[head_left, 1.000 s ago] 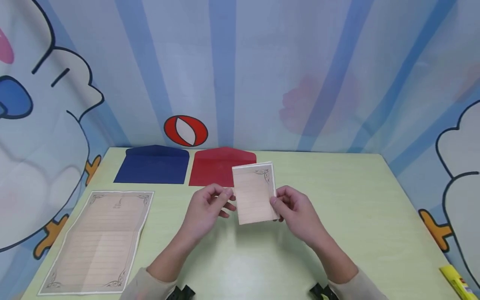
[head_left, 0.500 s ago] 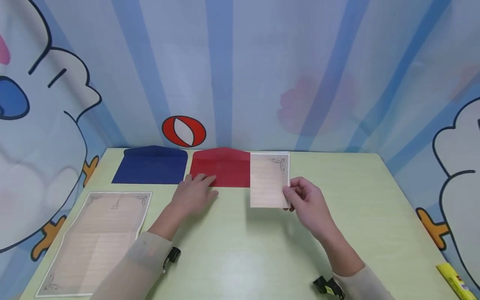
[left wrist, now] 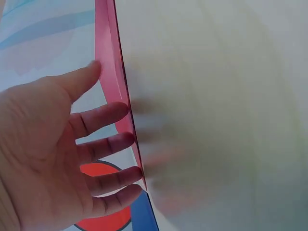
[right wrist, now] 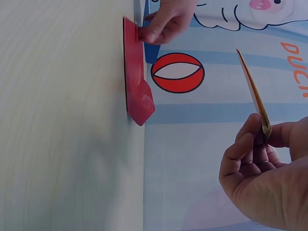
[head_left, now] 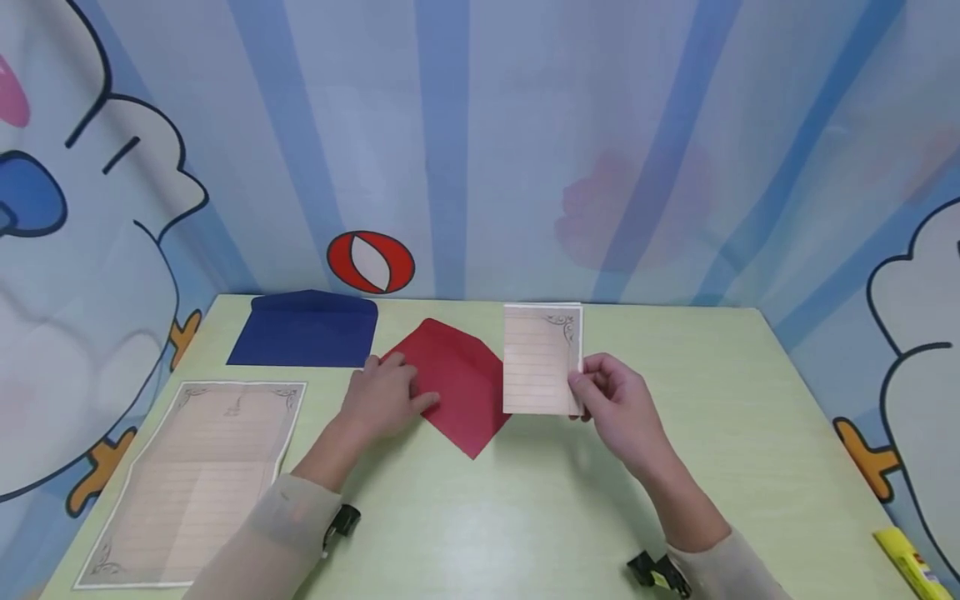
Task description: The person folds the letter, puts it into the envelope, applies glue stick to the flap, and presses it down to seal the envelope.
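Observation:
A red envelope [head_left: 456, 383] lies turned askew on the table with its flap toward the back. My left hand [head_left: 381, 398] rests its fingertips on the envelope's left part; in the left wrist view the fingers [left wrist: 107, 144] look straight and spread, with the thumb apart. Pinched at its lower right edge, a folded sheet of lined letter paper [head_left: 542, 358] is held up by my right hand [head_left: 615, 408]. In the head view the paper overlaps the envelope's right corner. The right wrist view shows the folded paper [right wrist: 252, 86] edge-on, raised off the table.
Left of the red envelope lies a blue envelope [head_left: 303, 332]. An unfolded lined sheet [head_left: 197, 483] with creases lies at the front left. A yellow glue stick [head_left: 911, 562] sits at the right edge. A patterned cloth backdrop [head_left: 510, 150] stands behind the table.
My left hand left the folded paper and reached onto the red envelope, which has turned and slid toward me. My right hand carried the folded paper slightly right and back.

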A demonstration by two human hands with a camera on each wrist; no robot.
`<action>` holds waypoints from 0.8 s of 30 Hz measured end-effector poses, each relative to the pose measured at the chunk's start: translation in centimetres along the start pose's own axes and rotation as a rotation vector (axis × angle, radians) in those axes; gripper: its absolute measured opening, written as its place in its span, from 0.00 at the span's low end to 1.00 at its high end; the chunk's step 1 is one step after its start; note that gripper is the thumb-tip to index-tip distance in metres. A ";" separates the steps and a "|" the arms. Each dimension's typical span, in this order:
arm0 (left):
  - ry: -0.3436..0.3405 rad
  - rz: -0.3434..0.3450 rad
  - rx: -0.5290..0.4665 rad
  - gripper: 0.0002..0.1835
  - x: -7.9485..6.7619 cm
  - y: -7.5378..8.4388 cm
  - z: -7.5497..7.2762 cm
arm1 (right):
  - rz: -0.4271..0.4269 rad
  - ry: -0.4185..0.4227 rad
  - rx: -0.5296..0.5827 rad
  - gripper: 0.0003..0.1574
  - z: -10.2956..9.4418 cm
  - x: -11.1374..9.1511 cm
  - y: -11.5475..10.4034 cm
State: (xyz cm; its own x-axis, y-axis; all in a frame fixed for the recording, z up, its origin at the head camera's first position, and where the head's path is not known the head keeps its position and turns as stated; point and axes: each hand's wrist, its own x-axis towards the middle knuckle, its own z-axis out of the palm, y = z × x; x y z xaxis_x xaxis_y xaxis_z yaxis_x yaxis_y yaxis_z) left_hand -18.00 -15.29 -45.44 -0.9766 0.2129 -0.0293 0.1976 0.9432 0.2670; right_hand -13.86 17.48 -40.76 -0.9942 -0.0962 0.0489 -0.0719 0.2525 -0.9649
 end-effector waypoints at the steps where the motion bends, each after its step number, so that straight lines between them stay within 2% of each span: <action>1: 0.005 -0.011 -0.007 0.23 0.0 -0.1 0.1 | 0.001 0.000 0.000 0.12 0.0 0.0 0.1; 6: 0.020 -0.117 -0.051 0.50 -0.1 -0.6 0.3 | 0.005 -0.002 0.003 0.11 -0.1 0.0 0.3; 8: 0.004 -0.163 -0.060 0.55 -0.1 -0.8 0.2 | 0.005 -0.002 0.004 0.11 -0.1 0.0 0.3; 11: -0.040 -0.196 -0.072 0.56 -0.2 -0.9 0.0 | 0.004 -0.006 0.003 0.11 -0.1 0.0 0.3; 16: -0.109 -0.200 -0.087 0.58 -0.2 -1.0 -0.6 | 0.009 -0.009 0.005 0.11 0.0 0.0 0.2; 19: -0.144 -0.230 -0.110 0.59 0.2 -1.5 -0.3 | 0.012 -0.012 0.012 0.12 0.0 -0.1 0.1; 24: -0.165 -0.286 -0.171 0.56 0.5 -2.3 -0.3 | 0.017 -0.025 0.009 0.13 0.3 0.0 0.5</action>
State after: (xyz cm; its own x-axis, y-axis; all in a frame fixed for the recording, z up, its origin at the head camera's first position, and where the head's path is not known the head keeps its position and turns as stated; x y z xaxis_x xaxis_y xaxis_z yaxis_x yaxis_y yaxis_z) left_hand -19.00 -17.42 -45.79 -0.9607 -0.0018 -0.2776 -0.1121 0.9173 0.3821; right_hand -13.86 17.34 -41.28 -0.9929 -0.1157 0.0265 -0.0545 0.2460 -0.9677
